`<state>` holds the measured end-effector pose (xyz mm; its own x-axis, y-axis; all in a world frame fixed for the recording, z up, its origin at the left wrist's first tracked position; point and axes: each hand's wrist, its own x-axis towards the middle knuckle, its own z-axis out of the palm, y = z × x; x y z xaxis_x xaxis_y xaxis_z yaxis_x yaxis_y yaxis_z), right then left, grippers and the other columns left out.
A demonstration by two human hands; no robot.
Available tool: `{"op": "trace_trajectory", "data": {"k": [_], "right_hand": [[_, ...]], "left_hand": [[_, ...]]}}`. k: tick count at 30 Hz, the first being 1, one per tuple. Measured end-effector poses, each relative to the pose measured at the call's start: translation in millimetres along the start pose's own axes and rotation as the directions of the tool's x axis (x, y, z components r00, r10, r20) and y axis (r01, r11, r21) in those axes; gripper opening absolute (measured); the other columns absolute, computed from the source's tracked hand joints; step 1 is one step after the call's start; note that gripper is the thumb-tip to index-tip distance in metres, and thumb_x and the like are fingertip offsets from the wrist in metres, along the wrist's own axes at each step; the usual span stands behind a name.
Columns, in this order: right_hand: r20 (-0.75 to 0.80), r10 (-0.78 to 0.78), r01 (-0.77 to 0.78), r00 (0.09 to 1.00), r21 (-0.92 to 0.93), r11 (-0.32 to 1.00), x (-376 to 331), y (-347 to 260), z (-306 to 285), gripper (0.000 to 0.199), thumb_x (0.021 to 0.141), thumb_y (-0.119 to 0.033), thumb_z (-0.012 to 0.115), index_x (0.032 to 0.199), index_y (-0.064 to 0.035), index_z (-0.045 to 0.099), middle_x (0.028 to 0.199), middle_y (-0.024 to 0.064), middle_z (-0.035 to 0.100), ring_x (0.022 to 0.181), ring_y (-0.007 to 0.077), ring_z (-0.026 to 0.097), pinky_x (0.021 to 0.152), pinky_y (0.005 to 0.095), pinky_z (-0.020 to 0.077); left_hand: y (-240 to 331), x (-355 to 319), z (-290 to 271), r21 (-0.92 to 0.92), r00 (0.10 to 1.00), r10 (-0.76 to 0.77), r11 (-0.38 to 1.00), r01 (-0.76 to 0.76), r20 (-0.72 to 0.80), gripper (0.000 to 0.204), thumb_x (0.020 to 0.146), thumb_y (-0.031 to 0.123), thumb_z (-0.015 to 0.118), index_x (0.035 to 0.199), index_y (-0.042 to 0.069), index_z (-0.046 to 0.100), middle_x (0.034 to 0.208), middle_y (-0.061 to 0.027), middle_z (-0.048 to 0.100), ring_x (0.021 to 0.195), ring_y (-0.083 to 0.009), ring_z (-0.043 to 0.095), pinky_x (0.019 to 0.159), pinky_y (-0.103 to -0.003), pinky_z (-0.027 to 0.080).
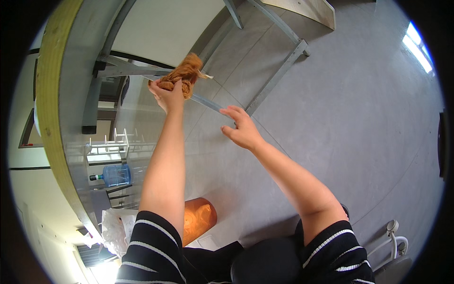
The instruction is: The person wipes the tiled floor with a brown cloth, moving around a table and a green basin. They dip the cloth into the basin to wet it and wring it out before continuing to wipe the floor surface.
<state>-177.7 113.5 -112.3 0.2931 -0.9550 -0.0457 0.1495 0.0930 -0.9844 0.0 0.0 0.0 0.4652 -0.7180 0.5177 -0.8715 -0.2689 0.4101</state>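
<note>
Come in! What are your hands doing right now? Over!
Left hand gripping brown fluffy cloth against glass panel. Right hand open, empty, beside metal bar. Nothing between.

Left hand closes around a brown furry thing, fingers covering its lower part; what it is cannot be told. At 12 o'clock, the metal frame and a board run out past the rim. At 8 o'clock, a water bottle shows only as a glass reflection, its surroundings too small to read. At 6 o'clock, an orange object sits half hidden behind the striped sleeve. At 4 o'clock, white tubing is cut by the dark rim.
</note>
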Motion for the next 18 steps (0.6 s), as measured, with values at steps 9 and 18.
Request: {"op": "trace_trajectory", "data": {"k": [9, 18], "right_hand": [[-0.042, -0.071, 0.02, 0.997, -0.709, 0.705, 34.5, 31.9, 14.0, 0.063, 0.087, -0.014, 0.055, 0.147, -0.0058, 0.036, 0.154, 0.0147, 0.031, 0.142, 0.0339, 0.027, 0.115, 0.0489, 0.0264], [0.226, 0.262, 0.129, 0.938, -0.932, 0.34, 32.2, 26.3, -27.6, 0.079, 0.088, -0.016, 0.053, 0.156, -0.0077, 0.012, 0.164, 0.0056, 0.007, 0.151, 0.0245, 0.001, 0.118, 0.0565, 0.0082]], "left_hand": [[18.3, -42.3, 14.1, -0.388, 0.92, -0.39, 0.843, 0.373, 0.038, 0.062, 0.079, 0.011, 0.071, 0.131, 0.005, 0.036, 0.129, -0.0192, 0.048, 0.114, -0.0331, 0.056, 0.096, -0.04, 0.052], [-49.4, -43.1, 18.8, -0.499, 0.855, -0.245, 0.726, 0.474, 0.456, 0.048, 0.077, 0.003, 0.07, 0.12, -0.002, 0.049, 0.116, -0.0162, 0.056, 0.105, -0.0253, 0.06, 0.091, -0.037, 0.051]]}}
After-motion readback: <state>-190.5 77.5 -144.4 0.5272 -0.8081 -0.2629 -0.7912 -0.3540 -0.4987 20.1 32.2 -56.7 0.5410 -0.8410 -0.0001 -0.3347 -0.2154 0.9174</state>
